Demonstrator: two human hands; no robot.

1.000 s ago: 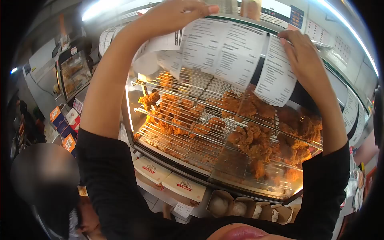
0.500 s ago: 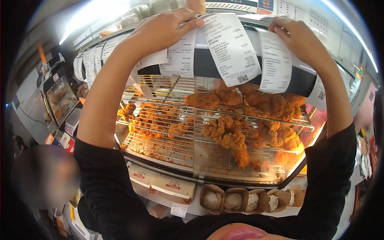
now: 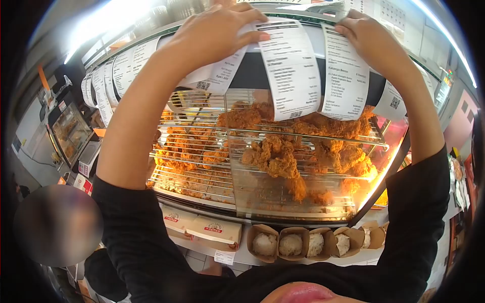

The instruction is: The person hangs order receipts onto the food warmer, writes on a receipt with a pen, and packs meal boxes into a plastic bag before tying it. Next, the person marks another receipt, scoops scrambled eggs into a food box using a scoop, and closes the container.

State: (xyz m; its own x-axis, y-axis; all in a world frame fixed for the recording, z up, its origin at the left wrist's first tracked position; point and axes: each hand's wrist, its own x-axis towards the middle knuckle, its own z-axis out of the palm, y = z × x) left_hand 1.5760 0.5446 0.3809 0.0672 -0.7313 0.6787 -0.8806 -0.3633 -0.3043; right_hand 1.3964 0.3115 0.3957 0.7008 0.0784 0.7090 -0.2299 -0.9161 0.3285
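My left hand (image 3: 225, 31) is closed at the top of a long white printed receipt (image 3: 294, 76), thumb and fingers at its upper left edge. Held at its top corner by my right hand (image 3: 365, 34), a second receipt (image 3: 345, 83) hangs beside it, its print facing me. Both papers hang along the upper front of a glass display case, partly covering the view inside. Another receipt (image 3: 220, 71) with a square code hangs below my left hand. Behind the glass, fried chicken pieces (image 3: 275, 156) lie on wire racks (image 3: 194, 189).
More receipts (image 3: 121, 70) hang along the case at left, and one (image 3: 395, 101) at right. Below the case stand printed boxes (image 3: 214, 228) and several open brown cartons of rice (image 3: 291, 244). A smaller display case (image 3: 70, 129) stands at far left. A person is at lower left.
The receipt at my left hand hangs straighter and shows different print. The one at my right hand faces me more flatly, its text clearer. My view has shifted slightly.
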